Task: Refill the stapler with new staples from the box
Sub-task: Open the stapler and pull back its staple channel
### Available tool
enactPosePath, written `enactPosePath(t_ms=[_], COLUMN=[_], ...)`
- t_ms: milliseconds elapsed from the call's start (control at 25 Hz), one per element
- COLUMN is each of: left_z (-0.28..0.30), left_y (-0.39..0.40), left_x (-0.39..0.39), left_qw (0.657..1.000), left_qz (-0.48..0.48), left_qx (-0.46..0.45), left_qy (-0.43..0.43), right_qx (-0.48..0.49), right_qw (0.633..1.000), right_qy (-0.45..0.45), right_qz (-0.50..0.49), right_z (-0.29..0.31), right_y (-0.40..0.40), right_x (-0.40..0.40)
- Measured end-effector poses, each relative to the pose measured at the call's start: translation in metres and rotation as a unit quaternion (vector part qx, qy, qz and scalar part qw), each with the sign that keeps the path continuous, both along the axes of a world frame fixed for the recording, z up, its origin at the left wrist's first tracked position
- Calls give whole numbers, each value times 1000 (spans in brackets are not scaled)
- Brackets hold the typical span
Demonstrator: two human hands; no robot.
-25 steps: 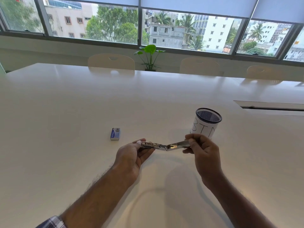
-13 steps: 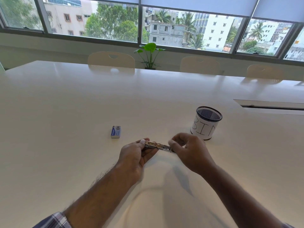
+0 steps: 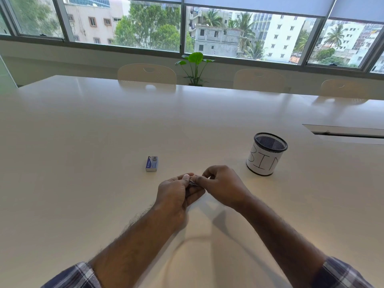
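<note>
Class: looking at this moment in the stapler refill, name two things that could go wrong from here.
1. The stapler is almost hidden between the left hand and right hand, so a fingertip might get pinched.
2. The staple box lies apart on the table; fetching it means freeing one hand, and the stapler could slip.

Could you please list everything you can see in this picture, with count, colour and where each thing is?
Table: one, white, fills the foreground.
Staple box: one, blue and grey, on the table left of the hands.
Mesh cup: one, black with a white label reading BIN, on the table right of the hands.
Stapler: one, metallic, held between both hands, mostly hidden.
Chairs: three, cream, along the table's far side.
Plant: one, green, by the window.
Windows: a row behind, buildings and trees outside.
Left hand: one, gripping the stapler.
Right hand: one, fingers at the stapler.
Sleeves: two, plaid, bottom corners.
</note>
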State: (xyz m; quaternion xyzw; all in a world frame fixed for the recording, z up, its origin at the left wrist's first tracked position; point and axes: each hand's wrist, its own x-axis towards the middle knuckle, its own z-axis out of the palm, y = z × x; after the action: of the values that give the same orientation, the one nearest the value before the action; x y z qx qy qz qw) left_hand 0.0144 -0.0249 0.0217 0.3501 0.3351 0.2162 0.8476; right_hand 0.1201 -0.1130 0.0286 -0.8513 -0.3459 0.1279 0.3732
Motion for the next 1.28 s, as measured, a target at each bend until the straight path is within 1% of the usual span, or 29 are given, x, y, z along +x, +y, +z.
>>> enactPosePath(t_ms=[160,320,440,520,680,800,960,1080,1160,1280], left_z=[0,-2,-3,-3,-2,-2,-3,-3,-3,-2], left_y=[0,2,3,5,10,12,18,16,13,8], left_x=[0,2,3,2,2,2,2,1,1,0], left_qw=[1000,1000,1000,1000,999,999,999,999,999,998], left_qz=[-2,-5,-6,-1,14,16,28,29,31,35], left_qx=[-3,-4,-14,-24,-33,-39,-42,-44,-43,-25], left_qy=[-2,10,17,16,15,18,19,11,4,-35], right_qx=[21,46,49,80,110,124,104,96,72,50], right_qw=[999,990,984,975,961,952,963,964,967,971], right_qy=[35,131,167,197,216,247,223,240,238,226], right_qz=[3,30,46,65,137,134,107,69,55,56], right_z=[1,5,8,9,10,13,11,9,10,11], right_y=[0,-6,-10,-12,-21,-27,-35,-36,-37,-37], right_x=[0,3,5,7,10,14,17,16,15,12])
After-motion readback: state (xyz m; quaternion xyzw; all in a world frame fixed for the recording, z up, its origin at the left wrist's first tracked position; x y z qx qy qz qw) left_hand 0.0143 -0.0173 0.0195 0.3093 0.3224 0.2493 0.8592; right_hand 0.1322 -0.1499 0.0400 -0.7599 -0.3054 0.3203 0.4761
